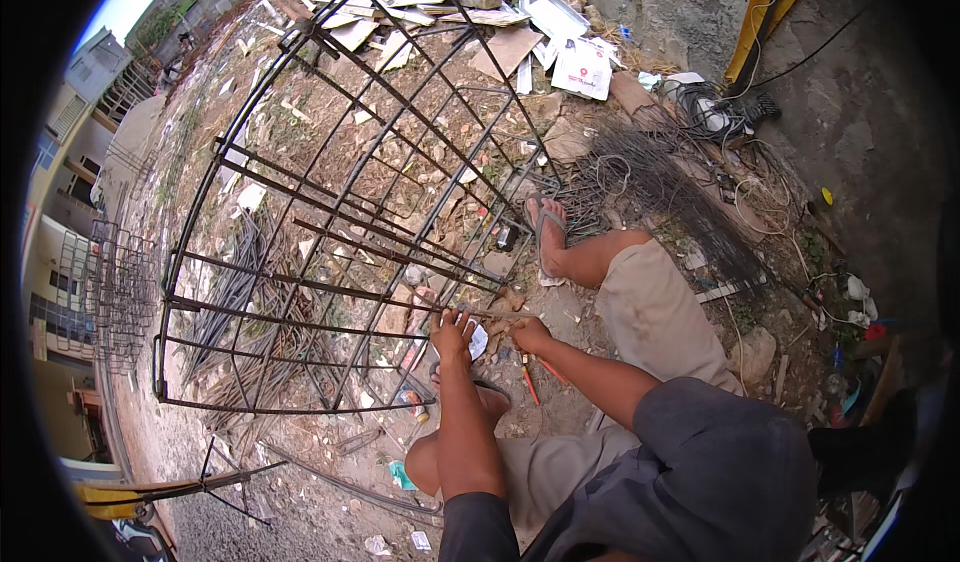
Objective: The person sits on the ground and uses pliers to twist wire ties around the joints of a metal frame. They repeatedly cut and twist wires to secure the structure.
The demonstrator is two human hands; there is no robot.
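A large cage of dark steel rebar stands before me, its crossed bars spreading to the left. My left hand is closed at the cage's near lower edge, its fingers around a bar end there. To its right, my right hand is closed, with the two red handles of a tool like pincers jutting out below it. The tool's head is hidden by the hand. A thin strip or wire runs between my two hands, too small to make out. My sandalled foot rests beside the cage's right edge.
A bundle of thin dark wire lies to the right. Several loose rods lie beneath the cage. Boards and a white sack are heaped at the back against a concrete wall. Rubble covers the ground, and another cage stands far left.
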